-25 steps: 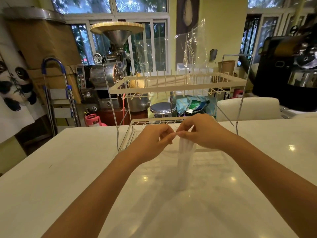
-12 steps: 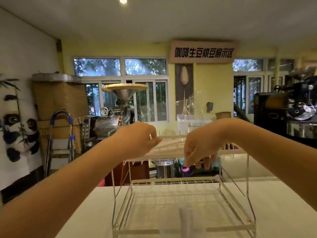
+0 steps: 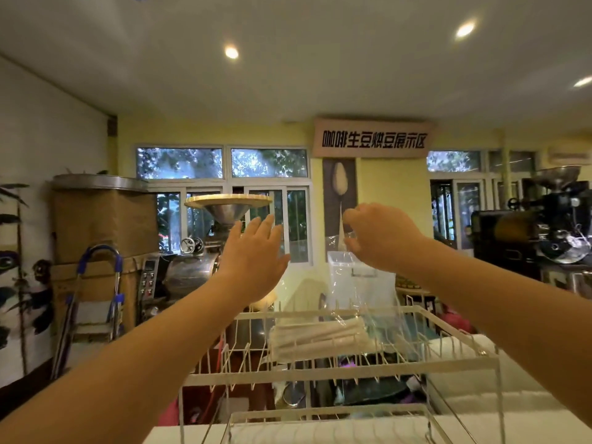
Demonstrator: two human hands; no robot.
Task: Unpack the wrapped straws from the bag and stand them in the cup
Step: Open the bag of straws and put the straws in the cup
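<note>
From the head camera, the clear bag (image 3: 358, 283) is pinched at its top by the curled fingers of the right hand (image 3: 379, 237) and hangs over the top shelf of the wire rack (image 3: 336, 373). The wrapped straws (image 3: 317, 338) are seen lying on that shelf. The left hand (image 3: 253, 257) is held up flat, fingers straight, holding nothing. No cup is seen. Straws could be knocked through the gaps if bumped.

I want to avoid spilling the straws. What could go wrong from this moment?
1. The right hand pinches only the top of the clear bag; the wrapped straws lie sideways on the wire rack and might slide out or catch on its prongs.
2. The left hand is open and supports nothing.
</note>
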